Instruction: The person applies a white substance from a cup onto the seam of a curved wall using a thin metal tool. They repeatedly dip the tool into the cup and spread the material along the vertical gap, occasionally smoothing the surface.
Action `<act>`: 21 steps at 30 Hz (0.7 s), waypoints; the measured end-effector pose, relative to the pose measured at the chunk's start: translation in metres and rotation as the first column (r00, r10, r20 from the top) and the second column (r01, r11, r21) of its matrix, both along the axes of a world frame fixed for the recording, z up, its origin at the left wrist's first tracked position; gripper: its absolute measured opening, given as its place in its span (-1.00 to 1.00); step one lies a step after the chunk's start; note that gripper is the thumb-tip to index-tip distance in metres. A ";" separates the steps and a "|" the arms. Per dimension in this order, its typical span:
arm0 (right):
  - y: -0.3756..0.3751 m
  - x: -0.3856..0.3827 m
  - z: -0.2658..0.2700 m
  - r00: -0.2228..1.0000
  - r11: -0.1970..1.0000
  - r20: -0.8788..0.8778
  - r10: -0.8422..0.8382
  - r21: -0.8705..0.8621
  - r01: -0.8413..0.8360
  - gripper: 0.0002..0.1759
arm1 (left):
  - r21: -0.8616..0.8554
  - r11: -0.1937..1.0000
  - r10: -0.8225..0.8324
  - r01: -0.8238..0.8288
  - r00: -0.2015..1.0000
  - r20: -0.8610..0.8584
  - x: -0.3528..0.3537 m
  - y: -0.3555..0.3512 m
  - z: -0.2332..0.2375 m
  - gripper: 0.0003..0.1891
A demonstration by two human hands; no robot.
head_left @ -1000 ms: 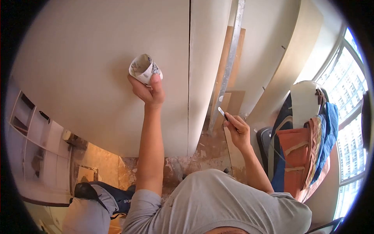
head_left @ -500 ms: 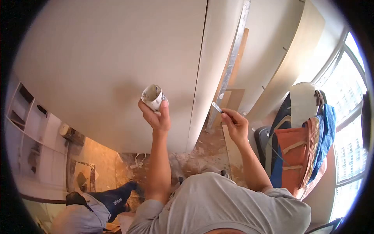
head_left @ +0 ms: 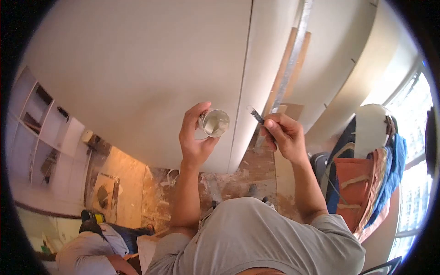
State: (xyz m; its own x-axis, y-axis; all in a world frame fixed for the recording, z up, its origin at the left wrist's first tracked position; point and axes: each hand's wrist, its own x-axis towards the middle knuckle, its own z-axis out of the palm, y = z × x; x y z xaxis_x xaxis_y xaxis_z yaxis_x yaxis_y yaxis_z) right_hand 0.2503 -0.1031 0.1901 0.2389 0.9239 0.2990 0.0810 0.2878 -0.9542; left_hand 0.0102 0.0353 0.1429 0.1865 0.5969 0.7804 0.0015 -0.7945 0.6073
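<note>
My left hand (head_left: 195,144) is wrapped round a small cup (head_left: 202,120), its open mouth facing me. Pale paste (head_left: 216,125) coats the inside of the cup. In my right hand (head_left: 287,137) is a narrow dark tool (head_left: 257,116) with a whitish tip, pinched between thumb and fingers and pointing up to the left. The tool's tip is apart from the cup, a short way to its right. Both hands are in front of a large pale panel (head_left: 151,73) with a dark vertical seam (head_left: 242,87) near its right side.
A co-worker (head_left: 87,252) is low at the left. White shelves (head_left: 43,151) stand behind. A metal straightedge (head_left: 291,59) leans at the upper right. Orange and blue cloths (head_left: 353,188) hang near the bright window (head_left: 415,169). Scraps litter the stained floor (head_left: 160,192).
The cup has moved right and turned its mouth towards me. My right hand has risen slightly, and the tool is turned to show its dark length. The co-worker has shifted lower.
</note>
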 end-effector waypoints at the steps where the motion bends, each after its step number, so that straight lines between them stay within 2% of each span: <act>1: -0.002 -0.001 0.004 0.992 0.997 0.123 -0.043 0.062 0.036 -0.80 | -0.028 0.999 -0.022 0.022 1.000 0.015 0.000 -0.002 0.002 -0.27; 2: -0.003 0.001 0.009 0.994 0.999 0.105 -0.015 0.051 0.009 -0.80 | -0.059 0.997 -0.043 0.045 0.999 0.030 0.000 -0.004 0.002 -0.27; 3: -0.004 0.003 0.014 0.932 0.977 0.348 -0.102 0.210 0.029 -0.85 | -0.068 0.997 -0.018 0.019 1.000 0.012 -0.002 -0.006 0.001 -0.27; 4: -0.005 0.004 0.021 0.807 0.929 0.546 -0.226 0.371 0.009 -0.88 | -0.073 0.997 -0.033 0.035 0.999 0.033 -0.003 -0.006 0.000 -0.27; 6: -0.013 -0.002 0.036 0.806 0.951 0.559 -0.194 0.310 0.014 -0.86 | -0.090 0.995 -0.035 0.038 0.999 0.039 -0.009 -0.009 -0.004 -0.27; 8: -0.016 -0.010 0.048 0.641 0.915 0.713 -0.285 0.401 -0.039 -0.76 | -0.189 0.981 -0.033 0.039 0.999 0.034 -0.013 -0.013 -0.006 -0.23; 9: -0.020 -0.013 0.054 0.655 0.918 0.703 -0.277 0.395 -0.036 -0.76 | -0.197 0.980 -0.029 0.031 0.999 0.017 -0.014 -0.015 -0.006 -0.23; 11: -0.029 -0.021 0.063 0.455 0.940 0.852 -0.257 0.329 -0.085 -0.60 | -0.215 0.976 -0.016 0.027 0.998 0.052 -0.015 -0.021 -0.004 -0.26; 12: -0.029 -0.024 0.066 0.471 0.942 0.845 -0.254 0.327 -0.077 -0.60 | -0.220 0.975 -0.018 0.025 0.999 0.033 -0.018 -0.021 -0.005 -0.26; 14: -0.027 -0.026 0.068 0.346 0.908 0.894 -0.283 0.366 -0.204 -0.46 | -0.276 0.957 -0.068 0.091 0.993 0.092 -0.022 -0.026 -0.005 -0.24; 15: -0.027 -0.031 0.067 0.259 0.911 0.909 -0.326 0.375 -0.172 -0.49 | -0.283 0.955 -0.074 0.092 0.994 0.074 -0.025 -0.028 -0.007 -0.24; 16: -0.026 -0.034 0.071 0.272 0.913 0.905 -0.327 0.377 -0.159 -0.49 | -0.288 0.955 -0.062 0.075 0.997 0.053 -0.026 -0.028 -0.009 -0.21; 18: -0.027 -0.038 0.077 0.124 0.922 0.929 -0.349 0.364 -0.134 -0.58 | -0.298 0.953 -0.061 0.060 0.998 0.006 -0.031 -0.030 -0.010 -0.17; 19: -0.026 -0.038 0.074 0.139 0.923 0.926 -0.351 0.368 -0.117 -0.58 | -0.285 0.957 -0.054 0.051 0.999 -0.003 -0.031 -0.031 -0.010 -0.16; 21: -0.026 -0.038 0.070 0.115 0.897 0.905 -0.409 0.422 -0.130 -0.40 | -0.270 0.962 -0.053 0.044 0.998 -0.026 -0.031 -0.034 -0.009 -0.16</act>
